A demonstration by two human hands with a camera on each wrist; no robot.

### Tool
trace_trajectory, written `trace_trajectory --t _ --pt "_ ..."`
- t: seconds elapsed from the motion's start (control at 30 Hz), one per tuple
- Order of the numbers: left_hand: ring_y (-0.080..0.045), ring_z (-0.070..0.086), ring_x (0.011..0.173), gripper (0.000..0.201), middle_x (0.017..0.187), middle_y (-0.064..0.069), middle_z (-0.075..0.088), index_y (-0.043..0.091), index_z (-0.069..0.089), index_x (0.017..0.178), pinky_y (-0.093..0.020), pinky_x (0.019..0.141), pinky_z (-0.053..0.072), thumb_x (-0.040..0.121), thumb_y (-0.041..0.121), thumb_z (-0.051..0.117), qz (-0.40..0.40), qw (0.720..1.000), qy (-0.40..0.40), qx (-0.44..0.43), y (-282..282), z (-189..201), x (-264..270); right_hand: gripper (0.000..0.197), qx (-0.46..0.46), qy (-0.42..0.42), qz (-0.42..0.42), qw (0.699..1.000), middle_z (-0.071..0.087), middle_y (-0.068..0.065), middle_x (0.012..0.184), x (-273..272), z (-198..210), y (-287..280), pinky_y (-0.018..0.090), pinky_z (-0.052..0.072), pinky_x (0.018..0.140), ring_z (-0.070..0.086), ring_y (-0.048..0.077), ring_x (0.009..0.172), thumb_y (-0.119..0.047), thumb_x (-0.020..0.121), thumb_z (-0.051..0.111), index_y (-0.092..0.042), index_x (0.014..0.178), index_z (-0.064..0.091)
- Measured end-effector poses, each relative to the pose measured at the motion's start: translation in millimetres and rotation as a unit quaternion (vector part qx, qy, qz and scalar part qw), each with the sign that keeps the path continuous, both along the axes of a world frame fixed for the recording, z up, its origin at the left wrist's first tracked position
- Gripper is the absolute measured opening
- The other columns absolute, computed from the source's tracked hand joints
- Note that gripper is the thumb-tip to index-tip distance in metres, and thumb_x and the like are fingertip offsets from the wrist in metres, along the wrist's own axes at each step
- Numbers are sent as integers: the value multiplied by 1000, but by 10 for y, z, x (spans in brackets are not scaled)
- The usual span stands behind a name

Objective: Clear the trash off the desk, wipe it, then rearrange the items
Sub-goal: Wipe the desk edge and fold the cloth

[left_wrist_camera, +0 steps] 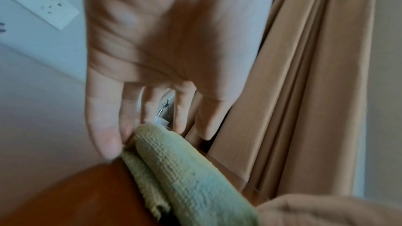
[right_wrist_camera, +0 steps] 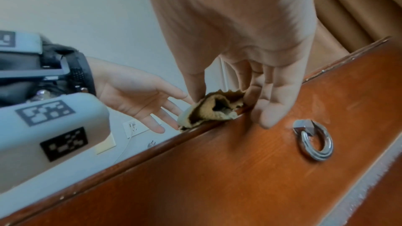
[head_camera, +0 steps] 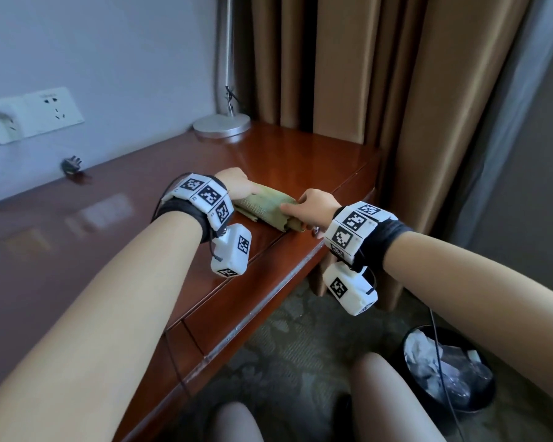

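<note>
A folded green cloth lies on the reddish wooden desk close to its right front edge. My left hand rests on the cloth's far left end with straight fingers; the left wrist view shows the left hand touching the cloth there. My right hand grips the near right end. In the right wrist view, the thumb and fingers of the right hand pinch the bunched cloth at the desk's edge, and the left hand lies flat beyond it.
A silver lamp base stands at the desk's back corner by brown curtains. A wall socket and a loose plug are at the left. A black bin with crumpled trash stands on the carpet. The drawer front carries a ring pull.
</note>
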State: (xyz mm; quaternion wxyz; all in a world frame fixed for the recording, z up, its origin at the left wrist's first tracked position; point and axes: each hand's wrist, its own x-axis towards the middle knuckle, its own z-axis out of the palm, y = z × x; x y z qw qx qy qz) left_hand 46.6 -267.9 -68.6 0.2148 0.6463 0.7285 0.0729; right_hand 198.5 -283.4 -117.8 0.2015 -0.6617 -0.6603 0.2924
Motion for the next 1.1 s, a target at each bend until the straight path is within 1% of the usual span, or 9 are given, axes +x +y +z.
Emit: trace_trajectory --t 0.2,0.33,0.43,0.5,0.63,0.7,0.87,0.97,1.1 --pt "-31 57 93 42 128 -15 46 12 48 134 -42 82 56 94 22 55 43 990 -121 -50 6 -29 -25 25 -23 63 -9 998 53 4 64 22 -22 -37 28 46 57 50 15 55 -26 79 70 -7 86 56" --pt "-34 61 97 33 106 -15 53 5 53 123 -43 89 54 90 10 58 54 979 -190 -57 -9 -69 -30 13 -85 110 -13 990 62 14 74 105 14 -84 31 54 58 58 22 59 -11 79 69 -3 78 60" --pt "-21 63 81 6 90 -6 56 13 56 91 -25 63 58 91 7 56 50 968 -243 -42 -83 -15 1 18 -92 133 -19 987 63 16 75 226 126 -122 40 57 68 61 25 63 -2 80 67 1 96 61" --pt "-14 58 73 17 90 -5 54 17 51 80 -21 53 55 92 5 54 39 956 -288 -28 -103 65 40 15 -73 141 -26 987 61 14 72 319 259 -140 37 58 62 61 23 59 -1 81 66 -3 93 58" --pt "-22 59 91 17 105 -11 56 10 55 104 -35 80 53 91 -1 54 35 926 -376 13 -184 329 125 13 -29 173 -31 984 61 15 72 453 598 -190 48 56 77 61 27 61 1 80 65 -7 80 56" --pt "-23 57 99 28 114 -12 55 9 52 118 -34 79 51 91 0 54 27 920 -389 43 -219 457 143 13 -9 181 -30 983 61 14 73 473 748 -229 49 56 79 61 27 62 1 80 65 -8 80 56" --pt "-18 60 86 22 105 -10 58 13 52 107 -37 85 53 90 -1 54 30 899 -424 103 -262 721 114 13 30 216 -28 976 61 10 73 454 1015 -284 37 58 61 61 20 59 0 82 65 -9 86 57" --pt "-22 61 102 23 118 -13 58 13 53 109 -33 75 54 90 1 56 30 897 -426 115 -250 768 57 15 35 234 -26 971 61 9 77 405 1079 -254 33 58 55 61 18 61 0 81 65 -9 91 58" --pt "-22 58 102 19 126 -14 56 15 53 103 -30 67 51 90 1 56 44 903 -415 102 -185 660 8 19 35 221 -32 974 62 10 83 354 1045 -147 37 58 67 63 22 71 -2 81 66 -8 97 59"
